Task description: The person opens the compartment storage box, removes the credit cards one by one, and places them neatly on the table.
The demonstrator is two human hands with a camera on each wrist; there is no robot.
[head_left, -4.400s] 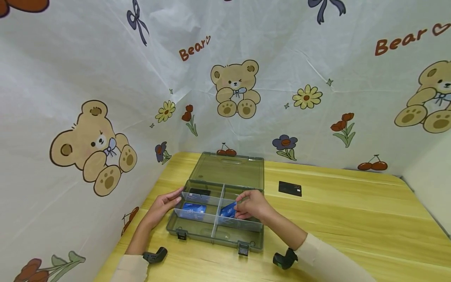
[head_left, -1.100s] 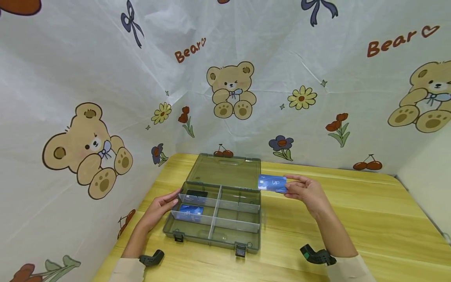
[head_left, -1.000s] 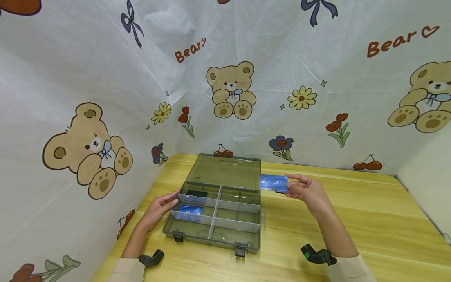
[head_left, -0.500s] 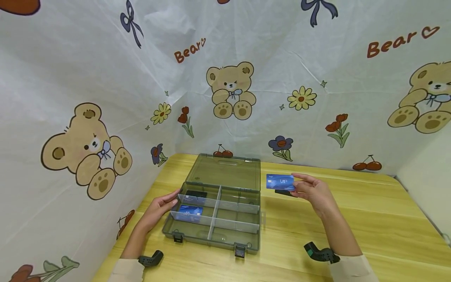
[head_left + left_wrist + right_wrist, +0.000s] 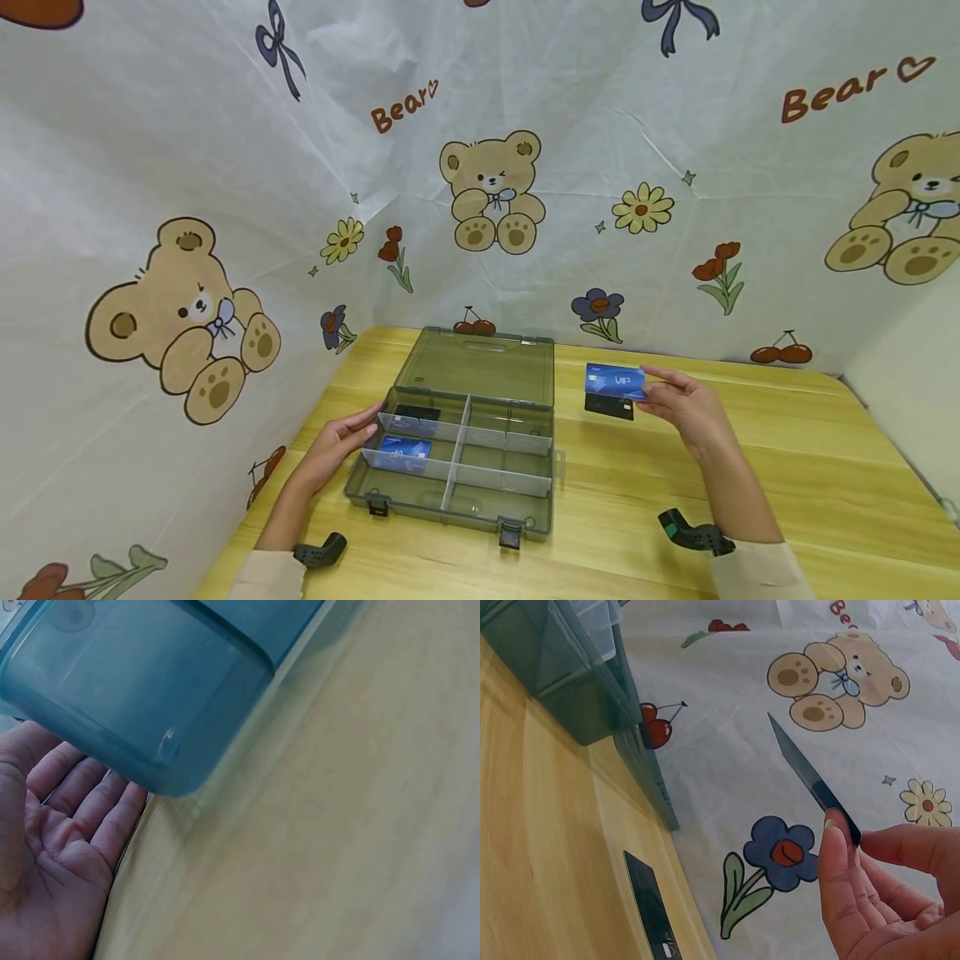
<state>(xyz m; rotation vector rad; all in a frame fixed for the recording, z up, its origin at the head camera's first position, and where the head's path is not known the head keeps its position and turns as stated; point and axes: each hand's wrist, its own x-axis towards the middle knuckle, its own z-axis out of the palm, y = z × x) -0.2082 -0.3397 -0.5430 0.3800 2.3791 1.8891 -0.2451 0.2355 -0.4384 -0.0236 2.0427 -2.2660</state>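
Note:
My right hand [image 5: 690,408] pinches a blue VIP card [image 5: 611,381] by its right end, between thumb and fingers. The card is raised over a black card [image 5: 609,408] on the table and partly covers it in the head view. In the right wrist view the held card [image 5: 799,765] shows nearly edge-on, apart from the black card [image 5: 649,904] below. My left hand [image 5: 335,446] rests against the left side of a clear grey-green compartment box [image 5: 495,522], its fingers extended. A second blue card [image 5: 405,448] lies in the left middle compartment, and a dark card [image 5: 417,412] in the left back one.
The box's lid [image 5: 483,362] lies opened back toward the wall. Two black latches, one of them a front latch [image 5: 510,533], hang at the near edge. Bear-patterned cloth [image 5: 495,192] walls in the wooden table [image 5: 750,467] behind and at the left.
The right hand has lifted the blue card out of the right middle compartment and moved it rightward, above the black card on the table. The left hand has stayed at the box.

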